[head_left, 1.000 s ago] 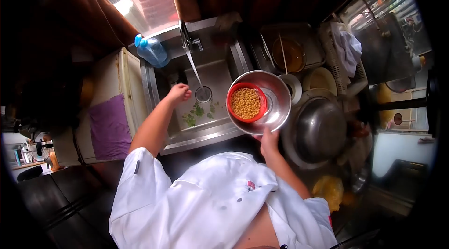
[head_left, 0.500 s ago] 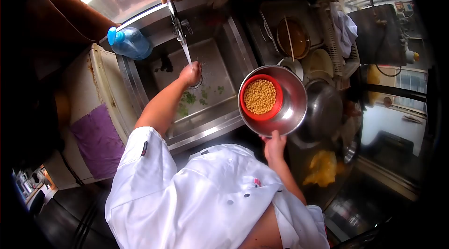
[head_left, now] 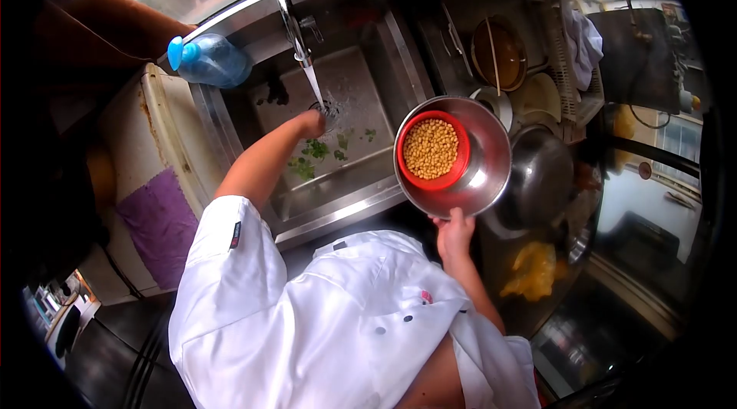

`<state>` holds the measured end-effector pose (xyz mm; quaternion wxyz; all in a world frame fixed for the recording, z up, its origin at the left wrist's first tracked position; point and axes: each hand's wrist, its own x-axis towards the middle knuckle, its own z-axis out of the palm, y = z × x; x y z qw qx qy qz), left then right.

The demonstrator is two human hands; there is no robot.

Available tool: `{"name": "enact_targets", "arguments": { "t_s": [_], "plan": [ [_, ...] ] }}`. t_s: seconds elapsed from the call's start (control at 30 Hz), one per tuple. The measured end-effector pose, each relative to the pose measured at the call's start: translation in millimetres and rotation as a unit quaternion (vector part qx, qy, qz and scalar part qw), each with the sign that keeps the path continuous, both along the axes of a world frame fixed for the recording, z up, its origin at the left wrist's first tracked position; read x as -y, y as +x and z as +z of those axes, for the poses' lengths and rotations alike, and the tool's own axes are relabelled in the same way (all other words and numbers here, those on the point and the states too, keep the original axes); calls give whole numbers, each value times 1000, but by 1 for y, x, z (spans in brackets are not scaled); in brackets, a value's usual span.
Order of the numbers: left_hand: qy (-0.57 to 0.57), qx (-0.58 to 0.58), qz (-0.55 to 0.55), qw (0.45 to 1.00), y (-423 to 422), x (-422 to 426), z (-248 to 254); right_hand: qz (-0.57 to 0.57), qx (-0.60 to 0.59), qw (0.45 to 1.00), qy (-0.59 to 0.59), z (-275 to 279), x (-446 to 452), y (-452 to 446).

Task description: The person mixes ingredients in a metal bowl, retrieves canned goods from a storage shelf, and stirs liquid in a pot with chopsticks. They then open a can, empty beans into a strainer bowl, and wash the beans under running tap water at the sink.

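Note:
My left hand (head_left: 312,124) is down in the steel sink (head_left: 361,94), beside the stream of running water (head_left: 314,86). Its fingers point down by the drain and are hidden from me. Bits of green leaf (head_left: 315,149) lie on the sink floor nearby, with a dark clump (head_left: 275,91) farther left. My right hand (head_left: 454,232) grips the near rim of a metal bowl (head_left: 487,140), thumb on top. Inside that bowl, against its left side, sits a red bowl (head_left: 463,155) filled with yellowish beans (head_left: 431,149).
The chrome faucet (head_left: 289,17) arches over the sink from the back edge. A blue pump bottle (head_left: 215,62) stands at the sink's left corner. Pots and a steel lid (head_left: 541,171) crowd the right side, near a yellow cloth or bag (head_left: 531,271). A purple cloth (head_left: 159,228) hangs at left.
My left hand has dropped lower and out of the stream, which now falls onto the sink floor and splashes. My right hand still holds the metal bowl. The view has shifted slightly.

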<state>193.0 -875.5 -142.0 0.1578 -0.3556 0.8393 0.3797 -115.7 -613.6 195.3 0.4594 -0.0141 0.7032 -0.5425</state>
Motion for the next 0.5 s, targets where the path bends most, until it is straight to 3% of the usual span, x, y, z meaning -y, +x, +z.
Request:
{"name": "enact_targets", "arguments": {
  "t_s": [0.07, 0.1, 0.2, 0.23, 0.3, 0.37, 0.47, 0.5],
  "plan": [
    [44, 138, 136, 980, 22, -33, -2, -10, -3, 1000, -1, -4, -3, -1],
    [73, 182, 154, 968, 32, -50, -36, -18, -3, 1000, -2, -6, -4, -1],
    [199, 215, 230, 928, 96, -138, -226, -30, -11, 999, 15, -9, -11, 0],
    [231, 273, 358, 862, 88, -153, -194, -31, -16, 999, 24, -9, -12, 0],
    [229, 362, 609, 667, 41, -165, -102, -37, -24, 998, 34, -9, -16, 2],
    [190, 383, 709, 561, 12, -165, -56, -22, -21, 999, 31, -10, -22, 0],
    [282, 282, 668, 628, 6, -159, -75, -25, -16, 999, 29, -11, -25, 1],
    [273, 273, 680, 624, -2, -151, -85, -26, -11, 999, 32, -11, -25, 2]
  ]
}}
